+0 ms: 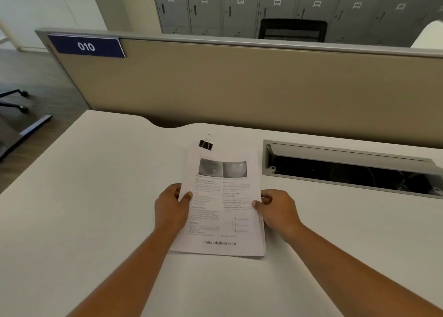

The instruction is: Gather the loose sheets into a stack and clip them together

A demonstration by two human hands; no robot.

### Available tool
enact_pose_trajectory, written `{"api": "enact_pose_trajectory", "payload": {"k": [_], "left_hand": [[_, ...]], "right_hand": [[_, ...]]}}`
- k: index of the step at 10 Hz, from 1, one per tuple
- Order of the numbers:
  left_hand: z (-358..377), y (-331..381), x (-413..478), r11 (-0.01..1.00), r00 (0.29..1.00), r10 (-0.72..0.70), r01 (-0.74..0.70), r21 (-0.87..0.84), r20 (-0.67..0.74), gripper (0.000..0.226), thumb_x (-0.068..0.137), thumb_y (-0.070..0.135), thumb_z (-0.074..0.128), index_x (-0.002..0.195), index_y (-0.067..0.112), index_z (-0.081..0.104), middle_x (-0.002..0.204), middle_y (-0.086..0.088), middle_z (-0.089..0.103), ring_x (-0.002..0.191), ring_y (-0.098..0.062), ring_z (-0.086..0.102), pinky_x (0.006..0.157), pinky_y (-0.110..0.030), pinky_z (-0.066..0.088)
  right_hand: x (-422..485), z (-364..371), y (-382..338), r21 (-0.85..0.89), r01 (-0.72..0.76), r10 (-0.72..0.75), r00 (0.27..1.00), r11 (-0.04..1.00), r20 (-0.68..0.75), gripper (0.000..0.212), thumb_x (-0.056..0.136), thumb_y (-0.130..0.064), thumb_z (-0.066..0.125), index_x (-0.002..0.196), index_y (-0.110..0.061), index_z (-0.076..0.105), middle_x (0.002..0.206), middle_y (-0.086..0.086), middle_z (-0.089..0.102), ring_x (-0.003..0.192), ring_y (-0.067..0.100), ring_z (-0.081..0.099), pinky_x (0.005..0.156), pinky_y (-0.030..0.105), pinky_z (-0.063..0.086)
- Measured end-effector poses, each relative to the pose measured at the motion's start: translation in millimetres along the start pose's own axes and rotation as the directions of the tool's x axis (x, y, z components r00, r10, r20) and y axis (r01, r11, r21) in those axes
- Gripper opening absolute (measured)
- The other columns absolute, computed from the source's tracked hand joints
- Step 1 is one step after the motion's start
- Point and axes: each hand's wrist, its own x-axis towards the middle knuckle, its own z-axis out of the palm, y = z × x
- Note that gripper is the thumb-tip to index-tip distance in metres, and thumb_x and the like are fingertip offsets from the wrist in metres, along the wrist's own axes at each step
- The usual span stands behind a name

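Two bare forearms reach in from the near edge and converge on a stack of sheets (221, 209) lying on the white desk (96, 197). The left hand (171, 207) grips the stack's left edge about halfway up, thumb (187, 197) pressed on the top page and the other fingers tucked under the paper. The right hand (279, 210) holds the right edge at the same height, its thumb (257, 205) on the printed face and fingers curled beneath. Both hands are closed on the paper. The near edges of the sheets fan slightly at the bottom right corner, so the pile is not quite squared. The top page shows text, a small diagram and two grey photographs. At the far left corner of the stack sits a black binder clip (206, 144), its wire handles up; whether it bites the paper or just rests there cannot be told. Right of the stack, well apart, an open cable tray (347, 163) is sunk into the desk. Beyond stands a beige partition (239, 82) bearing a blue "010" sign (86, 46)
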Motion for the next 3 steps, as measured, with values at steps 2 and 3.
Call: {"api": "enact_pose_trajectory", "payload": {"k": [2, 3], "left_hand": [[0.9, -2.0, 12.1, 0.983, 0.998, -0.016, 0.028, 0.182, -0.064, 0.047, 0.088, 0.035, 0.073, 0.125, 0.007, 0.066, 0.114, -0.01, 0.068, 0.103, -0.026, 0.067, 0.088, -0.038, 0.054], [-5.6, 3.3, 6.5, 0.977, 0.999, -0.015, 0.024, 0.211, -0.042, 0.053, 0.09, 0.038, 0.07, 0.133, 0.01, 0.061, 0.123, -0.009, 0.067, 0.11, -0.027, 0.065, 0.092, -0.04, 0.054]], "right_hand": [[-2.7, 12.2, -1.6, -0.197, 0.033, -0.052, 0.994, 0.98, -0.096, 0.049, 0.082, -0.031, 0.076, 0.127, -0.019, 0.059, 0.106, 0.001, 0.069, 0.091, 0.019, 0.064, 0.076, 0.028, 0.051], [-3.2, 6.1, -0.9, -0.179, 0.055, -0.065, 0.997, 0.982, -0.05, 0.051, 0.084, -0.031, 0.073, 0.13, -0.016, 0.058, 0.096, -0.003, 0.065, 0.087, 0.015, 0.061, 0.076, 0.025, 0.048]]}}
